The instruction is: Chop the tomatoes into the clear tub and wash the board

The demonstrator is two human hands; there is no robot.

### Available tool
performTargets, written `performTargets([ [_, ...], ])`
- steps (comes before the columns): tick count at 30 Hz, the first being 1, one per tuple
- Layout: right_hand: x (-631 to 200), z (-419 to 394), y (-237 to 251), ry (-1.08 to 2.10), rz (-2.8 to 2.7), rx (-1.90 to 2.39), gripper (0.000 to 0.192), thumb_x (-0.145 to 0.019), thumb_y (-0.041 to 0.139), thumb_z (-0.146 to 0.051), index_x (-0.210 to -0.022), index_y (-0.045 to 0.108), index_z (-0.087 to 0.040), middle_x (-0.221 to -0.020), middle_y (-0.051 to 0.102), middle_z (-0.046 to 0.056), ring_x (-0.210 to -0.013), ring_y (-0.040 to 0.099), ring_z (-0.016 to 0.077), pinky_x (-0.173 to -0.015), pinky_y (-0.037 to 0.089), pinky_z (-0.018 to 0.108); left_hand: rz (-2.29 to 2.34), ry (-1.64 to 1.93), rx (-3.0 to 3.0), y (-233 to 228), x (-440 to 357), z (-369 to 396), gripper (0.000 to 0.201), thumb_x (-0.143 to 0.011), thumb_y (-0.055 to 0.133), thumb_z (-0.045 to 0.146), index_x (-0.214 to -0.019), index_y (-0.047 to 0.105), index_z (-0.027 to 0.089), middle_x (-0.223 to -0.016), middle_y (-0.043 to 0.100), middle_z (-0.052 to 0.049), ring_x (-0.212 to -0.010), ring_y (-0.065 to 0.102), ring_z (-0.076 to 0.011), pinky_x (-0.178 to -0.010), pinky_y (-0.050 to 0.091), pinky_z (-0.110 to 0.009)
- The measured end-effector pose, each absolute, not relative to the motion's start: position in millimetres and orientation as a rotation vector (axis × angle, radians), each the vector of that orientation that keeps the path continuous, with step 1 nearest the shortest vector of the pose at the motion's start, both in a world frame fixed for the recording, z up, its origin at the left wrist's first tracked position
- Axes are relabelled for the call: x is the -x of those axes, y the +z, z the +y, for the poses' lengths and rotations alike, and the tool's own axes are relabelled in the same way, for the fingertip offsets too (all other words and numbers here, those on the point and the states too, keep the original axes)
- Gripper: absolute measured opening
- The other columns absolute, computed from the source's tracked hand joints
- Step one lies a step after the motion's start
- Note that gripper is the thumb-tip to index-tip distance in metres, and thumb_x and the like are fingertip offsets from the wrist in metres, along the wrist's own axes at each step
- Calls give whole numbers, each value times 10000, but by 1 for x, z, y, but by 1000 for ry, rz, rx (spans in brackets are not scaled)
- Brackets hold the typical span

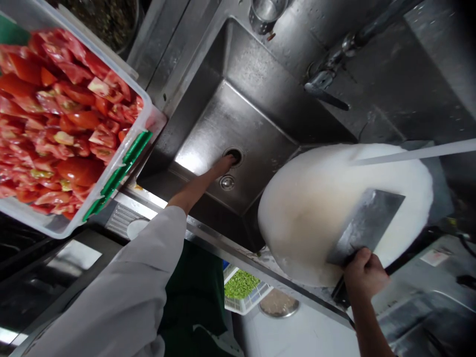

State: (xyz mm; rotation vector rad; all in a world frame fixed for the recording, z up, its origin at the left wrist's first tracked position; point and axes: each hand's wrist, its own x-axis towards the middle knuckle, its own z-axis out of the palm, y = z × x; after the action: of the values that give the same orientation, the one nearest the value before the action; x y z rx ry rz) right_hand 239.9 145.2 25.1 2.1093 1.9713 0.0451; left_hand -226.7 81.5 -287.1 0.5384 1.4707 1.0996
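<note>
My left hand [225, 164] reaches down into the steel sink [256, 119]. Its fingers dip into the open drain hole [238, 159] and are hidden there. Beside that hole, on the sink floor, sits a round metal drain strainer [226, 183]. On the right, my right hand [364, 275] grips a wide-bladed cleaver [372, 223] by its dark handle. The cleaver's blade lies over a thick, round white chopping board [305, 198] next to the sink.
Cut tomatoes [70, 119] fill a clear plastic tub [147, 101] at the left. A tap [323, 82] and a metal cup [267, 15] are behind the sink. Below the counter are a white basket [256, 296] of chopped greens and a round pan [278, 303]. A pale strip [427, 152] crosses the board.
</note>
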Motion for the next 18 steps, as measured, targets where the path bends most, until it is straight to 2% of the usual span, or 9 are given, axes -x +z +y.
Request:
performTargets([
  [3,-240,146,22,56,1985,-2156,366,-972,364,-497,-674,344,-285,-557,315,-14,-544,278,165,-555,208,320,1541,1251,-416,-271,230,107,189,-818,699,71,-750,659,243,-849,660,-69,-1132,652,-290,-1161,473,-480],
  [6,-244,147,19,53,1976,-2164,348,-962,394,-475,-675,339,-286,-552,303,-23,-531,264,163,-561,210,324,1519,1417,-420,-241,243,136,215,-850,718,32,-782,680,233,-880,653,-66,-1141,654,-270,-1160,490,-453],
  [9,-248,149,17,38,1966,-2164,340,-958,422,-463,-676,370,-280,-556,296,-26,-532,263,167,-578,211,332,1469,1640,-423,-201,269,185,169,-938,694,52,-904,702,217,-1002,671,-66,-1164,679,-237,-1119,538,-431],
  [11,-250,149,16,29,1962,-2169,345,-960,433,-469,-677,383,-278,-557,305,-25,-534,278,168,-582,214,331,1498,1782,-392,-173,291,225,144,-1015,622,96,-945,694,198,-1034,651,-66,-1179,712,-237,-1042,593,-430],
  [14,-252,149,14,43,1984,-2169,379,-972,428,-492,-663,394,-274,-543,325,-21,-527,293,166,-571,221,321,1548,1815,-620,-141,315,269,248,-1065,497,81,-924,687,155,-1053,629,-55,-1161,732,-209,-1006,601,-409],
  [18,-251,149,11,80,2032,-2141,431,-984,390,-549,-657,414,-269,-523,323,-20,-507,256,156,-547,206,311,1532,1802,-609,-132,307,246,118,-1033,621,140,-946,684,190,-1083,665,-60,-1191,729,-234,-999,620,-413],
])
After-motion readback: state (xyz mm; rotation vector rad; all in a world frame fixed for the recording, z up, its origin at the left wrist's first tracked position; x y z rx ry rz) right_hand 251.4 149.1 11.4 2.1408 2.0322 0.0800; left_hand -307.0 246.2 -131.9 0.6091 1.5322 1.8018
